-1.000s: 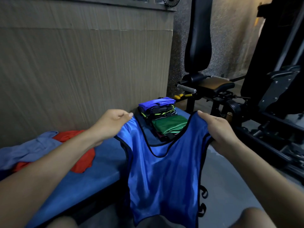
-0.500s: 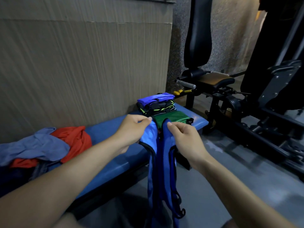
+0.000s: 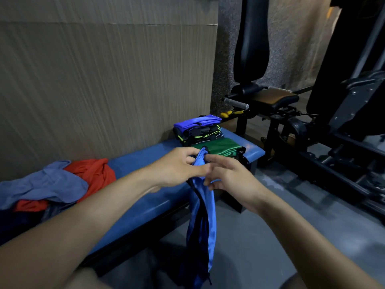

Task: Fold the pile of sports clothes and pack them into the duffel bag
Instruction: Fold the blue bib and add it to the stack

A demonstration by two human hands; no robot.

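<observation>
A wood-grain wall panel (image 3: pixel 104 80) fills the upper left of the frame, and black gym machines (image 3: pixel 343 122) crowd the upper right, a padded backrest (image 3: pixel 252 36) standing upright near the top centre. A long blue padded bench (image 3: pixel 145 201) runs from the lower left up to the centre right. At its left end, in the middle left of the frame, lies an unfolded heap of clothes: a grey-blue garment (image 3: pixel 41 184) draped over a red one (image 3: pixel 93 174). At its far end, just right of centre, sit 2 folded stacks, a bright blue top (image 3: pixel 195 122) on dark clothes with neon-green trim (image 3: pixel 200 134), and a green garment (image 3: pixel 216 147) just in front. At the centre, the left hand (image 3: pixel 177 170) clenches the gathered top of a blue mesh training bib (image 3: pixel 203 215) with black edging, which hangs doubled lengthwise, down past the front edge of the bench toward the bottom of the frame. The right hand (image 3: pixel 229 178) touches the bib just below with loosely spread fingers, gripping nothing. The duffel bag is out of view.
</observation>
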